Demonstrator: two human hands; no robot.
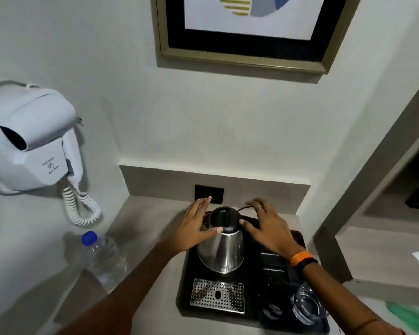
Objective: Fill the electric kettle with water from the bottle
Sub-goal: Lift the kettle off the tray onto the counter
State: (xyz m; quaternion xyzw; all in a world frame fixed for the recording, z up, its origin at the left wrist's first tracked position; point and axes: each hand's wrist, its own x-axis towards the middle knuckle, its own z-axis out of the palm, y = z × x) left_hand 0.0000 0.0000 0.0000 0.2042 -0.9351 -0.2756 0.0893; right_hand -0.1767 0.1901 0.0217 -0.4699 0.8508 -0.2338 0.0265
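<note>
Both hands are spread open and hold nothing: the left hand (196, 228) and the right hand (267, 228) flank the electric kettle (221, 247), which stands upright between them on a black tray (188, 274), its long axis vertical and its black lid (224, 220) still shut on top. Each thumb reaches in toward the lid's rim, close to it or just touching; which, I cannot tell. The kettle lies directly between the palms, so either hand could take it, and the lid looks like the first thing to open. The water bottle (102, 257) stands capped with a blue cap (89, 238) well off to the outside of the left hand, nearer the body than the kettle, so the left hand is plainly the closer one for fetching it. Nothing lies between that hand and the bottle. Just below the left forearm side sits a perforated metal drip grate (217, 296) on the tray, and under the right wrist, with its orange band (300, 258), are upturned glasses (306, 307) that a careless elbow might knock. A wall hair dryer (32, 139) hangs beyond the bottle.
</note>
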